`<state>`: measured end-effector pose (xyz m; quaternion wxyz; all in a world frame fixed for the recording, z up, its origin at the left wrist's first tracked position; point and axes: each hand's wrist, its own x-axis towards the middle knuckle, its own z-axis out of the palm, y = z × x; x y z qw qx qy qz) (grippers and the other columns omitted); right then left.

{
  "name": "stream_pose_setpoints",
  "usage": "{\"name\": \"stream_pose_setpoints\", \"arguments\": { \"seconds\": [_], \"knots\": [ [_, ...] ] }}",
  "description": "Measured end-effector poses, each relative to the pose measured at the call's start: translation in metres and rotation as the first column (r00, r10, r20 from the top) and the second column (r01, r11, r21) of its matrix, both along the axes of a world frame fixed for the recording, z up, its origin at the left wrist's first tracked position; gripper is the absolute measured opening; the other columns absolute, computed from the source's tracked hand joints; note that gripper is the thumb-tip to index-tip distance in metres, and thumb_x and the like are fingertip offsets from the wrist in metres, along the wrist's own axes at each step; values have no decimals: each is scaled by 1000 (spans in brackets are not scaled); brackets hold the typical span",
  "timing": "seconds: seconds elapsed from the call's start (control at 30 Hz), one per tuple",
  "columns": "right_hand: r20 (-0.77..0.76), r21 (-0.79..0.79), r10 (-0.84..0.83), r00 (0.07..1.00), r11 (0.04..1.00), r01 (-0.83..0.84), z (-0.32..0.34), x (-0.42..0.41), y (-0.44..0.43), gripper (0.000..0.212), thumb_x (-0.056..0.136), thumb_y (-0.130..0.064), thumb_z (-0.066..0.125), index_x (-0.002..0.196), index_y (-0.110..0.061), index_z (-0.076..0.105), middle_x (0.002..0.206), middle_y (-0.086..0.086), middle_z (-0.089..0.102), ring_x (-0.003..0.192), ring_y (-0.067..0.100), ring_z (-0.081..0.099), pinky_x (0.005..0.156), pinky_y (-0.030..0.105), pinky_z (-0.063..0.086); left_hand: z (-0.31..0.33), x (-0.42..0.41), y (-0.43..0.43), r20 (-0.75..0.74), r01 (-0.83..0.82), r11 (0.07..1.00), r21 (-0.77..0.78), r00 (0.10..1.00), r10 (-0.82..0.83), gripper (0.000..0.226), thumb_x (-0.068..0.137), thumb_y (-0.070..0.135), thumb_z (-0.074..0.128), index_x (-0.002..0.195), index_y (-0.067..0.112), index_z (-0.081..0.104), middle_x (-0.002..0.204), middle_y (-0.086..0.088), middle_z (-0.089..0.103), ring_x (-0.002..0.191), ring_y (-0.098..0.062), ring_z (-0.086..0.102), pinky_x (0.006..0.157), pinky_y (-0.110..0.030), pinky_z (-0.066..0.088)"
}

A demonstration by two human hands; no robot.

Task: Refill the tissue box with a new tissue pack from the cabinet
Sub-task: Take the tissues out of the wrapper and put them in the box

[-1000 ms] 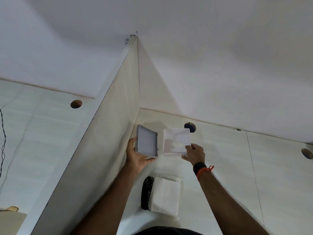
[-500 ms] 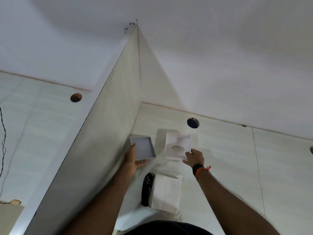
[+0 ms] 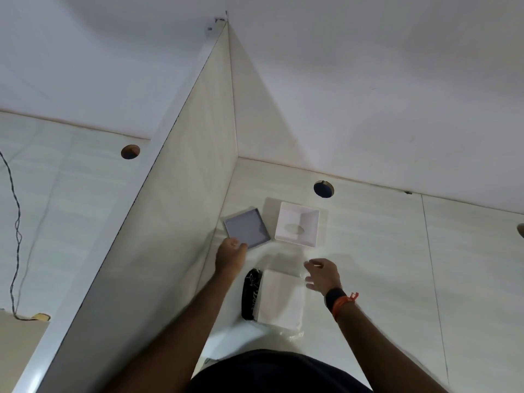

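Note:
The tissue box lies in two parts on the pale desk (image 3: 382, 265). Its flat grey base (image 3: 246, 228) rests by the partition, and my left hand (image 3: 230, 258) pinches its near corner. To the right, the white cover (image 3: 297, 222) sits upside down, showing its oval slot, with no hand on it. Nearer to me lies the new tissue pack (image 3: 282, 300), white tissues in clear wrap with a black end on its left. My right hand (image 3: 323, 275), fingers spread and empty, hovers at the pack's far right corner.
A tall pale partition (image 3: 175, 222) runs along the left of the parts. A round cable hole (image 3: 323, 189) sits in the desk behind the cover, another hole (image 3: 130, 151) beyond the partition. A black cable (image 3: 15, 236) hangs at far left. The white wall (image 3: 368, 95) closes the back.
Both box parts came down from being held up to lying flat on the desk. My right hand let go of the white cover and drew back toward the tissue pack.

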<state>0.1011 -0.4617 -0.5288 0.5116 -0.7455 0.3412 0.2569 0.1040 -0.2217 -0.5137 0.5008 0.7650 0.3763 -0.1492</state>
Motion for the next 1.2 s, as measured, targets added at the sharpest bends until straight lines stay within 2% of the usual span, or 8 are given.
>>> {"name": "stream_pose_setpoints", "arguments": {
  "seconds": [0.07,0.17,0.27,0.37,0.6,0.87,1.07,1.2],
  "knots": [
    [-39,-64,98,994,993,-100,2,-18,-1,23,88,-25,70,97,-4,69,82,11,72,73,30,72,77,48,63,9,-17,-9,-45,227,964,141,974,-223,27,82,31,62,101,13,69,93,-3,68,92,-26,67,74,-26,45],
    [-116,-147,233,965,957,-249,2,-40,-1,27,87,-37,70,90,-11,62,87,9,72,81,30,74,73,40,64,10,-36,-22,-243,531,841,100,833,-497,41,78,47,64,92,9,69,89,-10,76,74,-25,72,70,-28,55],
    [-166,-178,320,933,921,-348,-2,-54,3,36,83,-46,70,86,-12,57,83,5,67,68,23,66,60,30,56,3,-45,-31,-339,635,771,36,734,-589,55,75,50,69,109,7,66,108,-10,73,95,-27,70,75,-30,50],
    [-199,-140,364,910,909,-394,-9,-62,10,34,85,-44,70,79,-12,59,74,2,63,64,19,58,60,30,51,-1,-51,-36,-318,614,790,-1,749,-582,61,77,47,72,122,7,62,122,-9,68,111,-27,64,86,-32,48],
    [-183,-122,354,917,917,-379,-13,-67,13,28,84,-36,70,86,-11,60,87,4,63,81,23,60,67,31,49,-7,-59,-42,-254,489,863,-122,825,-504,55,74,30,81,120,7,63,121,-9,68,111,-26,64,94,-35,52],
    [-135,123,117,984,987,-100,13,-70,12,12,91,-23,68,94,-12,66,101,7,68,92,23,62,65,29,49,6,-55,-41,-125,351,865,-358,900,-417,52,79,23,77,124,13,52,119,-1,62,105,-21,61,87,-38,54],
    [-4,297,23,1000,955,-21,19,-57,1,90,56,-61,84,128,-12,61,120,8,71,107,25,68,96,46,55,24,-41,-30,-33,124,715,-688,979,-202,46,81,11,64,127,13,58,123,-16,68,108,-33,66,93,-49,52],
    [1,552,23,1000,834,-20,52,-44,9,39,89,-35,67,120,-11,69,122,19,69,106,31,66,83,44,58,32,-33,-26,-7,70,655,-753,993,-115,49,73,17,63,122,16,63,112,-15,71,104,-34,65,89,-48,53]
  ]
}}
